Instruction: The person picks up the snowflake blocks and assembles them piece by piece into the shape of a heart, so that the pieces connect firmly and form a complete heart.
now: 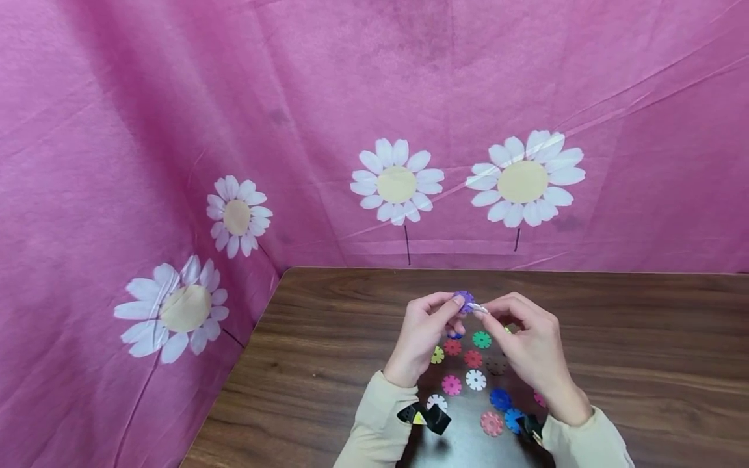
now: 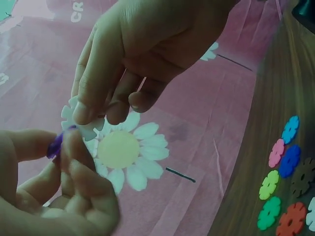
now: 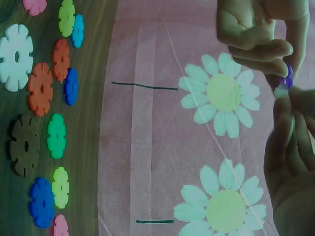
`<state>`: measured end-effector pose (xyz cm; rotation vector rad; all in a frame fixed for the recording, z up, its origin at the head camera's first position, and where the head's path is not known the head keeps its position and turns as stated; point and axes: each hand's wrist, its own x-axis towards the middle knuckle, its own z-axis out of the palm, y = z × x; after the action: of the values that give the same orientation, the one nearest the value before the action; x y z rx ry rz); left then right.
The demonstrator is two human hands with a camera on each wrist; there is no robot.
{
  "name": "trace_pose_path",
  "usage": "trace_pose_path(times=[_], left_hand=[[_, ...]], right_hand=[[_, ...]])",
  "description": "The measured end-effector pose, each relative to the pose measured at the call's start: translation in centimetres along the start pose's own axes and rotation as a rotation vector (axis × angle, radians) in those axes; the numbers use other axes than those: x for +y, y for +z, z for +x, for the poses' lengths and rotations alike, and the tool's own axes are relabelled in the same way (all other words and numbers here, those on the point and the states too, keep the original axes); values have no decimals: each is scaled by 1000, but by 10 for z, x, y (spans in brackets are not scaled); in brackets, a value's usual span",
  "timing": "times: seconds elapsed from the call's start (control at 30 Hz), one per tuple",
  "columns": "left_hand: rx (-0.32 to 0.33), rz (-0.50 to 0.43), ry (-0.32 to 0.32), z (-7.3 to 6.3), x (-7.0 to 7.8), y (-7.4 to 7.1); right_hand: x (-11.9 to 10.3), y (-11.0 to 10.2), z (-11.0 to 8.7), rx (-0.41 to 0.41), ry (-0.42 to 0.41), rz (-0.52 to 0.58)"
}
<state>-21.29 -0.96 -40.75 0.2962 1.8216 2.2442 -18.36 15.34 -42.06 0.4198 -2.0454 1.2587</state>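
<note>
A purple notched plastic disc [image 1: 464,299] is pinched between thumb and fingers of my left hand [image 1: 422,330]. My right hand [image 1: 531,338] pinches a white notched disc [image 1: 479,308], seen nearly edge-on in the head view. Above the table the two discs meet at their edges, the white one at an angle to the purple one. Whether their slots are engaged I cannot tell. In the left wrist view the white disc [image 2: 90,130] shows partly behind the right thumb, and fingers cover most of the purple disc [image 2: 55,146].
Several loose discs lie on the brown wooden table [image 1: 316,351] below the hands, among them a green disc [image 1: 482,339], a pink disc [image 1: 452,385], a white disc [image 1: 476,379] and a dark blue disc [image 1: 500,399]. A pink cloth [image 1: 316,130] with printed daisies hangs behind and at left.
</note>
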Motion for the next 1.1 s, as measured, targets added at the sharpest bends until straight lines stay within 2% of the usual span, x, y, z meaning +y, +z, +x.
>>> trace_pose_path(times=[0.17,0.4,0.5,0.6,0.73,0.83,0.93,1.03,1.07,1.1], left_hand=[[28,-7,-33,-1,-2,4],[10,-38,18,-3,-2,11],[17,-59,19,-1,-2,10],[42,-77,12,1,0,6],[70,-83,10,3,2,-2],[70,-88,8,4,4,-8],[63,-100,9,5,4,-12],[54,-104,13,6,5,-13],[51,-106,14,6,5,-13],[48,-107,15,6,5,-13]], right_hand=[[2,-1,1,5,14,3],[2,-2,1,-19,5,13],[3,-7,2,-60,7,39],[6,-19,5,-73,44,49],[16,-39,8,16,182,18],[27,-52,9,102,336,23],[44,-61,7,163,485,226],[64,-66,2,167,600,420],[70,-67,0,142,635,435],[77,-68,-3,100,666,399]])
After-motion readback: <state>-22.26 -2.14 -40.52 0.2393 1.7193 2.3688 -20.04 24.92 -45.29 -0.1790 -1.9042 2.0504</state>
